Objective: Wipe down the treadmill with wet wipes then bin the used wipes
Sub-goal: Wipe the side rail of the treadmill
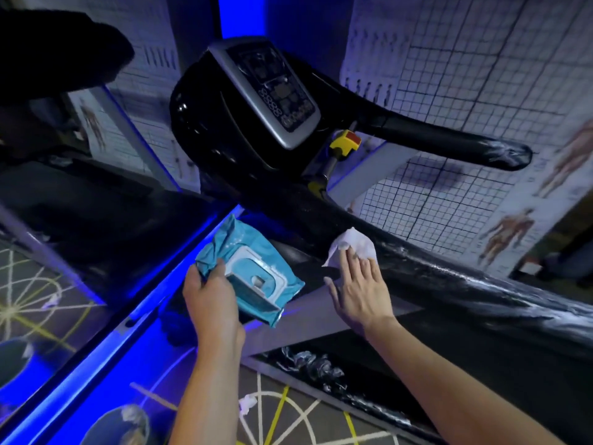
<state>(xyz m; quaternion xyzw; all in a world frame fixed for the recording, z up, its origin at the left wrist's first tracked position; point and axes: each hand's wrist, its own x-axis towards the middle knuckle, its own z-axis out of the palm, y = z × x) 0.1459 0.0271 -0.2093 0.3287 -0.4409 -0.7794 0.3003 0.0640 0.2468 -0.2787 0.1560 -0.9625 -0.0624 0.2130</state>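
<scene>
A black treadmill fills the view, with its grey console at the top and a long handrail running down to the right. My right hand presses a white wet wipe flat against that handrail with straight fingers. My left hand grips a blue pack of wet wipes by its left edge, lid side up, held beside the rail. Wet streaks shine on the rail to the right of the wipe.
A second handrail reaches to the right at the top, with a yellow and red safety key below the console. A crumpled white wipe lies on the patterned floor. Blue-lit rails run on the left. Gridded posters cover the walls.
</scene>
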